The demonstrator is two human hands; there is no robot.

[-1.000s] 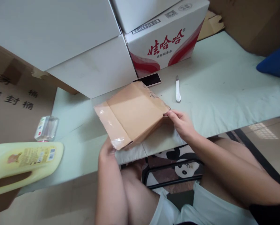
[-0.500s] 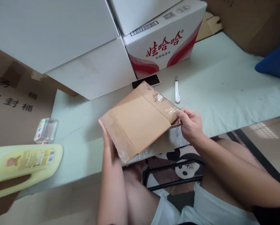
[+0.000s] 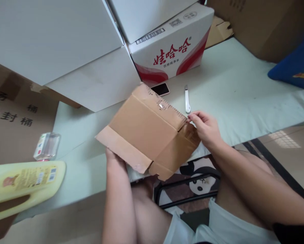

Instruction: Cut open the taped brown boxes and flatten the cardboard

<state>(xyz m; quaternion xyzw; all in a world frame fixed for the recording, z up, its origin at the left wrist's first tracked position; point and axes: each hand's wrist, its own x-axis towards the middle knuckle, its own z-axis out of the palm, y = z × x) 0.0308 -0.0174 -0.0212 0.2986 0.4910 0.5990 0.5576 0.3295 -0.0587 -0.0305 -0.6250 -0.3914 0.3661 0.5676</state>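
Observation:
A brown cardboard box (image 3: 144, 123), partly flattened, is held tilted over the table's front edge. Its flaps are spread, and bits of clear tape cling to its torn upper edge. My left hand (image 3: 113, 156) supports it from beneath at the lower left, with most of the fingers hidden under a flap. At the right corner my right hand (image 3: 204, 127) is closed, thumb and fingertips pinching the box by its upper edge. Just beyond that hand lies a white utility knife (image 3: 187, 100). A phone (image 3: 160, 89) rests behind the box, partly covered by it.
A white and red carton (image 3: 172, 59) and large white boxes (image 3: 91, 78) stand along the back. On the left are a yellow jug (image 3: 27, 186) and a clear plastic pack (image 3: 47, 146). A blue object (image 3: 294, 67) sits at the right of the cloth-covered table (image 3: 243, 101).
The right-hand flap has swung outward and now hangs open toward me. The left flap has folded up, and my left hand has shifted lower under the box.

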